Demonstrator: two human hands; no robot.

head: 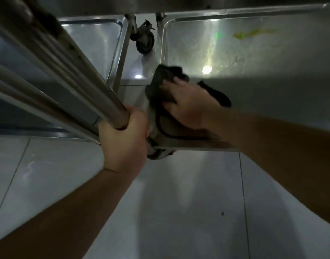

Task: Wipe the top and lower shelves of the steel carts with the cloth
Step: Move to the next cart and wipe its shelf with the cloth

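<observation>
Two steel carts stand side by side, seen from above. My right hand (188,107) lies flat on a dark cloth (160,85) and presses it onto the near left corner of the right cart's lower shelf (253,75). My left hand (125,139) grips the steel upright post (67,64) at that same corner, fingers curled round it. The left cart's lower shelf (93,53) lies beyond the post. A yellow smear (253,33) marks the far part of the right shelf.
A black caster wheel (145,42) sits between the two carts at the back. Another caster (156,154) shows under the near corner, below my left hand. Pale floor tiles (179,202) fill the foreground. An upper shelf edge runs across the top.
</observation>
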